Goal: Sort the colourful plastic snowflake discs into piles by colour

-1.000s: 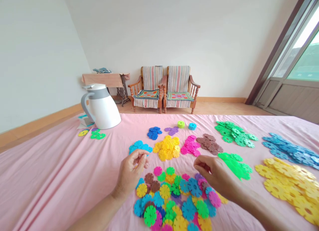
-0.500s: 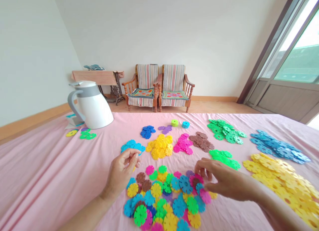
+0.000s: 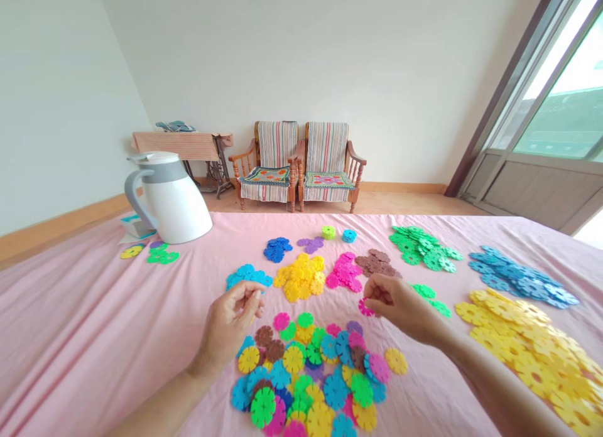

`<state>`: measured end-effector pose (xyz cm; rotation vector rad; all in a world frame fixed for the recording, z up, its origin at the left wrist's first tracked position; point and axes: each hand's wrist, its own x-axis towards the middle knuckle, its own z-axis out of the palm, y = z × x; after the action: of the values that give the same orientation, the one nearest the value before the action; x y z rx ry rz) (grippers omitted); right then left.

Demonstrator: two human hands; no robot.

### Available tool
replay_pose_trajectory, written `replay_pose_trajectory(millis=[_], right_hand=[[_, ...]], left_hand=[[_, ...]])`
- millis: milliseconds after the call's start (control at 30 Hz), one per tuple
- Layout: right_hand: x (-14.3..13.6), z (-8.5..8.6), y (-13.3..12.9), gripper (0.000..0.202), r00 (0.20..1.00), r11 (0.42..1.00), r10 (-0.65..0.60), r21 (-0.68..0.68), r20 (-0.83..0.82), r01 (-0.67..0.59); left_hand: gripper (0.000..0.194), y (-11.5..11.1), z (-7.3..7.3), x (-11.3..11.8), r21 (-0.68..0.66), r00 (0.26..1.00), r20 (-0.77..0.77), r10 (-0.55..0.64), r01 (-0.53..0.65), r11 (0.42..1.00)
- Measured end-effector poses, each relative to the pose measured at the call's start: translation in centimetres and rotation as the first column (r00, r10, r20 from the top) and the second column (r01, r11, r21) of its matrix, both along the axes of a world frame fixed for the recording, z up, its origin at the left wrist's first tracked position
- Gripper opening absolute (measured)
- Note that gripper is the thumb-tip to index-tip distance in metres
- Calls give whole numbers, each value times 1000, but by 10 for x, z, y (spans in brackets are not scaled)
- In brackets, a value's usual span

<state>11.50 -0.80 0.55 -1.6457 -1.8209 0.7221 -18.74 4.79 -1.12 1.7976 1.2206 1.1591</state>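
Note:
My right hand (image 3: 398,308) pinches a pink snowflake disc (image 3: 366,307) by its edge, just in front of the pink pile (image 3: 345,272) and the brown pile (image 3: 377,262). My left hand (image 3: 238,311) hovers beside the light blue pile (image 3: 247,275), thumb and fingers drawn together; whatever may be between them is hidden. Between my forearms lies a mixed heap of snowflake discs (image 3: 293,360) in several colours. The yellow pile (image 3: 300,277) sits beyond it. Part of a bright green pile (image 3: 440,308) shows behind my right hand.
A white jug (image 3: 176,201) stands at the left on the pink cloth (image 3: 117,336), with a few loose discs before it. Large yellow (image 3: 532,343), blue (image 3: 518,277) and green (image 3: 421,247) piles spread on the right. Two short stacks, lime (image 3: 328,232) and blue (image 3: 348,236), stand farther back.
My right hand has risen from the mixed heap towards the pink pile, carrying a pink disc. A yellow disc at the heap's right edge is now uncovered. My left hand stays nearly still.

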Motion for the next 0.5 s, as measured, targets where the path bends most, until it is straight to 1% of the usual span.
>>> replay_pose_trajectory(millis=[67, 133, 167, 200, 233, 267, 333, 400, 433, 500], right_hand=[[-2, -9, 12, 3, 986, 995, -80, 46, -148, 88], [-3, -17, 21, 4, 946, 988, -129, 37, -298, 147], [-4, -19, 23, 6, 932, 986, -147, 32, -331, 167], [-4, -20, 23, 6, 933, 984, -153, 33, -325, 173], [-4, -19, 21, 5, 949, 987, -141, 38, -283, 158], [-5, -16, 17, 4, 970, 993, -104, 38, -218, 115], [-5, -7, 7, 7, 996, 1000, 31, 6, -82, -30], [-7, 3, -5, 16, 984, 982, 180, -58, -3, -180], [-8, 7, -9, 20, 973, 969, 231, -87, 15, -229], [-10, 12, -16, 27, 959, 953, 281, -128, 36, -274]], left_hand=[[20, 0, 0, 0, -2, 1000, -4, 2, -2, 1000], [20, 0, -1, 0, -5, 1000, -3, 3, -3, 1000], [20, 0, -1, 0, -5, 1000, 0, 3, -3, 1000], [20, 0, -1, 0, -5, 1000, 4, 1, -1, 1000], [20, 0, -1, 0, -5, 1000, 8, 0, 0, 1000], [20, 0, 0, 0, -6, 1000, 11, -2, 2, 1000], [20, 0, 0, 0, -7, 1000, 13, -5, 5, 1000], [20, 0, 0, -1, -11, 1000, 12, -8, 8, 1000], [20, 1, 0, -1, -11, 1000, 11, -9, 10, 1000], [20, 1, -1, -1, -10, 1000, 11, -14, 14, 1000]])
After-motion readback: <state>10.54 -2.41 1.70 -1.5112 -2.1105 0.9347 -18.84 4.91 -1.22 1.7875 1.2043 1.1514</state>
